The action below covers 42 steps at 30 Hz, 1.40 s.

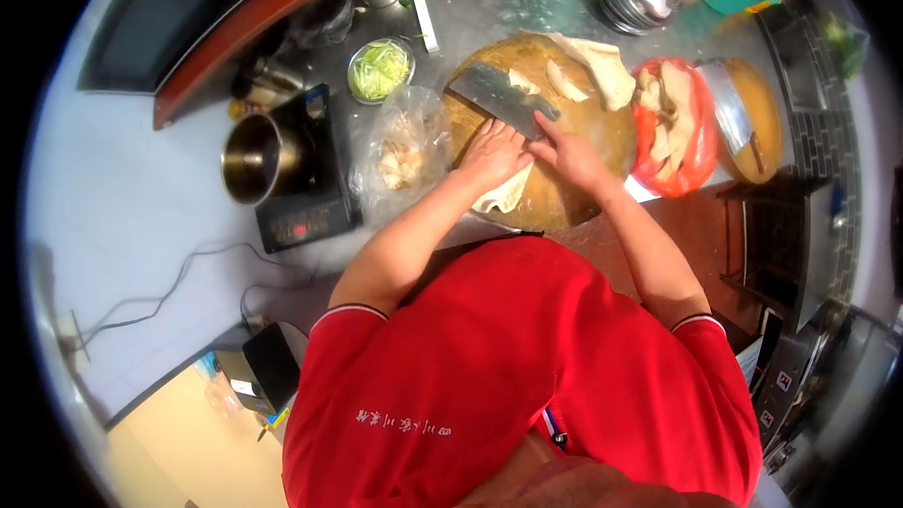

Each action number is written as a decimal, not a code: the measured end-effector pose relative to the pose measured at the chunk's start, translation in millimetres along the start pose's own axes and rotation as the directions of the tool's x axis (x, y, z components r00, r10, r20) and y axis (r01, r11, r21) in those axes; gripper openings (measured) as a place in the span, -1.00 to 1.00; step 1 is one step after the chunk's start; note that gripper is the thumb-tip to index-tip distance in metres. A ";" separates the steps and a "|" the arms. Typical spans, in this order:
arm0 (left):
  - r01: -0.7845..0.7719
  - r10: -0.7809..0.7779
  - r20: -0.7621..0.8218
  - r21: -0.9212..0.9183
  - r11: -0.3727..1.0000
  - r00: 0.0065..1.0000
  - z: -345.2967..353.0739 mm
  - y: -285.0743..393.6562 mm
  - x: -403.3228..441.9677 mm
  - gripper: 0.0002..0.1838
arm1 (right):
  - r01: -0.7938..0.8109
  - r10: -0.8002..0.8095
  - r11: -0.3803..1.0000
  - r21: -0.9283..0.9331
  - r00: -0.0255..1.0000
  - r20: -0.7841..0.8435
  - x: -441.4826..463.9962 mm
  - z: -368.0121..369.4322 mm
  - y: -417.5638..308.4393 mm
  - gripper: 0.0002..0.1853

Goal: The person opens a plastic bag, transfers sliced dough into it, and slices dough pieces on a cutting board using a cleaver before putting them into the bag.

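My right hand [566,155] is closed round the handle end of a broad dark cleaver [499,94], whose blade lies across the round wooden chopping board [593,146]. Against the blade's near side, my left hand [496,152] presses down with its fingers together on a pale, flat piece of food [508,193]. Beyond the blade are small pale slices [564,83] and a larger pale piece [607,71] at the board's far edge. The fingertips of my left hand are close to the blade.
Left of the board are a clear bag with pale pieces [400,162], a bowl of green shreds [381,71] and a pot [263,160] on a cooker. To the right sit a red bag of pale pieces [673,127] and a second knife [729,103] on a smaller board.
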<state>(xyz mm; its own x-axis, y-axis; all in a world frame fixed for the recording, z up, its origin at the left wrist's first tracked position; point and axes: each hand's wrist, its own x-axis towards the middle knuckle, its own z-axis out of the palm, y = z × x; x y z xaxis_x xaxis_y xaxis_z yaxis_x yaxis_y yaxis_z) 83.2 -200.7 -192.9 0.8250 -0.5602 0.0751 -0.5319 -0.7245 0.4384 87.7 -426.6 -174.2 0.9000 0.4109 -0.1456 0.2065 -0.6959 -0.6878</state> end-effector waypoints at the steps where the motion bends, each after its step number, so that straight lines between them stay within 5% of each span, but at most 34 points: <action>1: 0.009 -0.009 0.063 0.013 1.000 0.998 -6.0 4.5 0.4 -0.32 | 0.005 -0.005 1.000 0.002 1.000 0.019 10.8 -2.1 1.7 -0.23; 3: 0.024 -0.033 0.182 0.048 0.999 0.983 -18.4 10.0 1.2 -0.33 | 0.061 -0.061 0.998 0.009 0.998 0.009 23.5 -7.8 5.0 -0.24; 6: -0.003 0.007 -0.026 0.132 0.991 1.000 -4.6 11.2 -10.1 -0.39 | 0.192 -0.184 0.979 0.074 0.978 -0.101 32.9 -19.8 17.9 -0.29; 8: -0.013 0.024 -0.116 0.094 0.995 0.993 2.9 9.6 -15.6 -0.40 | -0.287 0.257 0.899 0.332 0.957 0.134 22.9 -58.0 -21.1 -0.30; 11: 0.005 0.002 -0.125 0.062 0.998 0.992 3.8 6.1 -17.1 -0.42 | -0.250 0.233 0.918 0.309 0.968 0.090 -4.0 -58.2 -27.5 -0.28; 13: 0.041 -0.039 -0.036 0.033 0.999 0.999 -1.0 6.4 -14.8 -0.42 | 0.130 -0.122 0.991 0.045 0.982 -0.147 -30.3 -22.8 -3.9 -0.28; 15: 0.103 -0.102 0.114 -0.001 0.995 0.988 -13.6 10.5 -12.8 -0.41 | 0.016 -0.020 0.997 -0.069 0.998 -0.055 -62.3 -13.6 -20.8 -0.29; 17: 0.078 -0.076 0.029 -0.076 0.994 0.997 -12.1 9.9 -13.1 -0.41 | -0.114 0.130 0.968 -0.224 0.990 0.057 -82.8 0.9 -20.0 -0.26; 20: 0.051 -0.050 0.009 -0.033 0.998 0.999 -7.9 7.4 -12.1 -0.42 | -0.080 0.072 0.981 -0.177 0.996 -0.047 -105.1 17.0 -9.6 -0.25; 25: 0.069 -0.065 0.107 -0.040 0.997 0.992 -12.2 6.2 -13.9 -0.42 | -0.082 0.079 0.988 -0.130 0.997 -0.021 -78.7 11.7 -10.9 -0.25; 28: 0.020 -0.019 -0.015 0.034 0.999 1.000 -3.4 1.4 -14.9 -0.39 | -0.024 0.023 0.998 -0.058 0.999 -0.023 -45.8 8.6 -9.5 -0.24; 34: 0.010 -0.010 -0.007 -0.031 0.999 1.000 -14.7 8.9 -16.2 -0.38 | 0.040 -0.039 0.999 -0.030 0.999 0.034 11.9 -1.3 0.4 -0.23; 37: 0.024 -0.026 0.018 0.083 0.996 0.999 -5.5 5.5 -19.3 -0.36 | 0.074 -0.074 0.997 0.026 0.997 0.001 18.4 -22.5 2.2 -0.27; 40: -0.056 0.067 -0.146 0.083 0.995 0.987 2.1 4.0 -27.0 -0.40 | -0.431 0.384 0.835 0.343 0.902 0.198 14.1 -59.5 -26.1 -0.31; 42: -0.039 0.044 -0.134 0.044 0.998 0.990 4.6 1.2 -27.3 -0.41 | -0.179 0.178 0.944 0.278 0.984 0.027 -2.8 -45.4 -15.0 -0.31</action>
<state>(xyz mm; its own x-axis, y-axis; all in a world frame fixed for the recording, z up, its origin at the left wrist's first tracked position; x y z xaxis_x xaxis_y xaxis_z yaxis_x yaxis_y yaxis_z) 59.2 -188.1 -198.6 0.8187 -0.5329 0.2137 -0.5713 -0.7192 0.3954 99.6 -444.1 -131.2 0.9119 0.2957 -0.2847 -0.0725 -0.5668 -0.8207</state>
